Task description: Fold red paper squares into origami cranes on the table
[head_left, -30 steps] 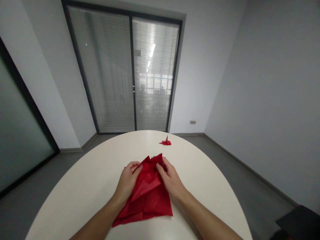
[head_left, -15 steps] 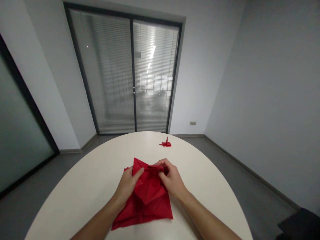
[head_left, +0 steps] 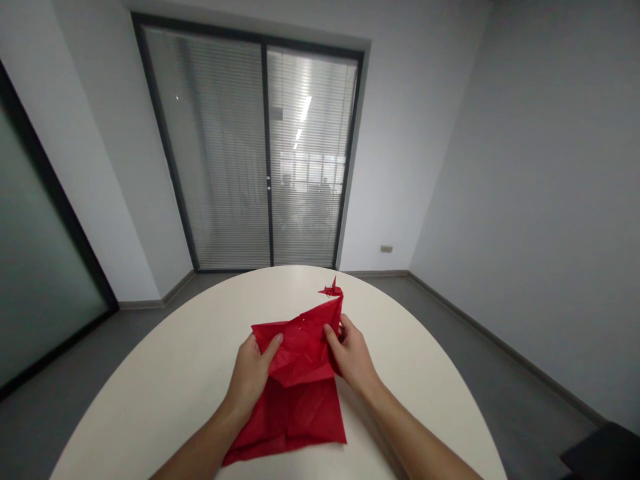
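Note:
A large crumpled sheet of red paper (head_left: 295,400) lies on the white oval table (head_left: 165,373) in front of me. My left hand (head_left: 253,373) grips its left side, thumb pressed on top of the sheet. My right hand (head_left: 350,357) pinches the right side and lifts the far flap, whose corner points up and away. A small folded red paper crane (head_left: 332,290) sits farther back on the table, just beyond the raised corner.
Glass sliding doors with blinds (head_left: 260,153) stand behind the table. Grey walls enclose the room, and a dark glass panel (head_left: 35,267) is at the left. A dark object (head_left: 607,453) shows at the bottom right corner.
The far part of the red sheet has been opened out and raised by both hands; its corner now stands up toward the small crane. The hands have spread slightly apart.

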A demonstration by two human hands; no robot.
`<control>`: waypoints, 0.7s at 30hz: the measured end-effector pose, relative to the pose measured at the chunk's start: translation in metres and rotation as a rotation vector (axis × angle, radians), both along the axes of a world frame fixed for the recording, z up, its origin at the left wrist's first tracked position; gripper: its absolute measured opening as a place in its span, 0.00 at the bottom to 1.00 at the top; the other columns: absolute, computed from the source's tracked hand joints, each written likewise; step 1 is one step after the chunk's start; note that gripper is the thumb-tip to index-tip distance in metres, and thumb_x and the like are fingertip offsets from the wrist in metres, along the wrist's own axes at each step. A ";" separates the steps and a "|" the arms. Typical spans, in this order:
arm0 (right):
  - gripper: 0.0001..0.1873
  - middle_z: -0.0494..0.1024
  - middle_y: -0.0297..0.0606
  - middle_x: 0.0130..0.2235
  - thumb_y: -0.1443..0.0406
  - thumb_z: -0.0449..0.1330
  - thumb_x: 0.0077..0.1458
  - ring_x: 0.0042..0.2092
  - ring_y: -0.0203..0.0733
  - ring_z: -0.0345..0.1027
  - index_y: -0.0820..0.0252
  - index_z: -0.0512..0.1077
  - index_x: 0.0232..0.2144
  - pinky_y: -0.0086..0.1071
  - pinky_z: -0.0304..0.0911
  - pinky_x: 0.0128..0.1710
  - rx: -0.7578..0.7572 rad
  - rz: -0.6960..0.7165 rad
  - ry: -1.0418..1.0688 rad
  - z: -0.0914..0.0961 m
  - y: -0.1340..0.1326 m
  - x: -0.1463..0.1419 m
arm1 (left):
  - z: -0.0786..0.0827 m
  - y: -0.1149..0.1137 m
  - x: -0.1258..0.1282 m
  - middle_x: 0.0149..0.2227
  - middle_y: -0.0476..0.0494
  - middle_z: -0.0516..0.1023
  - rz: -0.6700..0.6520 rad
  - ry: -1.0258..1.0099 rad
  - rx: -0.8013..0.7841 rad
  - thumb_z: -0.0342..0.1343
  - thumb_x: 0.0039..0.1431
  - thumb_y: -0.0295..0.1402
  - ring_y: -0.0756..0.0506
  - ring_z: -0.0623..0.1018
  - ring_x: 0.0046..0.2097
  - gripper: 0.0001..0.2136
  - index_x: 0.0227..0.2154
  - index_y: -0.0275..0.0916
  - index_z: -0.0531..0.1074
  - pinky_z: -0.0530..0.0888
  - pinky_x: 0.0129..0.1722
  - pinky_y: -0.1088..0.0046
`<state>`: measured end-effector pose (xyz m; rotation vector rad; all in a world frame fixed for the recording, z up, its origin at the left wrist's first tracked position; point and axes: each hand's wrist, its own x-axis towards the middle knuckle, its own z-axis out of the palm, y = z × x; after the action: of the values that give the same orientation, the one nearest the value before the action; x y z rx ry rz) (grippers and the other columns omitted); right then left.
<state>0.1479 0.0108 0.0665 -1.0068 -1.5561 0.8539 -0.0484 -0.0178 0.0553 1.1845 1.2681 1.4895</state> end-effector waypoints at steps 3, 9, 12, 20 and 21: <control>0.17 0.79 0.41 0.36 0.51 0.54 0.63 0.36 0.46 0.73 0.59 0.71 0.39 0.35 0.67 0.37 0.011 -0.001 -0.044 0.000 0.002 0.002 | 0.002 0.001 -0.002 0.33 0.39 0.83 0.041 -0.019 0.000 0.65 0.47 0.53 0.38 0.81 0.34 0.24 0.33 0.35 0.75 0.77 0.37 0.63; 0.17 0.80 0.39 0.34 0.53 0.54 0.63 0.35 0.46 0.72 0.60 0.73 0.36 0.34 0.65 0.36 0.012 -0.021 -0.132 -0.001 0.004 0.006 | 0.008 0.002 -0.006 0.30 0.42 0.82 0.040 -0.093 0.000 0.66 0.44 0.54 0.40 0.81 0.32 0.25 0.34 0.35 0.74 0.76 0.33 0.65; 0.17 0.81 0.39 0.35 0.56 0.50 0.64 0.35 0.48 0.73 0.59 0.74 0.34 0.35 0.64 0.35 0.028 -0.031 -0.180 0.000 0.004 0.009 | 0.008 0.003 -0.009 0.32 0.41 0.83 0.068 -0.094 0.023 0.65 0.45 0.54 0.40 0.81 0.33 0.25 0.34 0.35 0.73 0.76 0.33 0.66; 0.19 0.80 0.40 0.36 0.53 0.53 0.63 0.35 0.47 0.74 0.58 0.73 0.46 0.35 0.66 0.34 -0.022 -0.049 -0.095 0.005 0.004 0.010 | 0.001 0.016 -0.030 0.36 0.37 0.84 -0.023 -0.086 -0.032 0.65 0.45 0.53 0.38 0.82 0.36 0.26 0.37 0.34 0.76 0.77 0.38 0.63; 0.20 0.79 0.38 0.33 0.53 0.53 0.62 0.32 0.46 0.73 0.58 0.71 0.49 0.34 0.65 0.30 -0.072 -0.039 -0.095 0.003 0.004 0.010 | -0.002 0.019 -0.033 0.35 0.37 0.84 -0.035 -0.043 -0.034 0.66 0.44 0.53 0.38 0.82 0.36 0.25 0.36 0.34 0.76 0.77 0.38 0.62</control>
<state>0.1581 0.0152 0.0694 -1.1405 -1.5893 0.8515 -0.0819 0.0014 0.0530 1.1412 1.2326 1.4551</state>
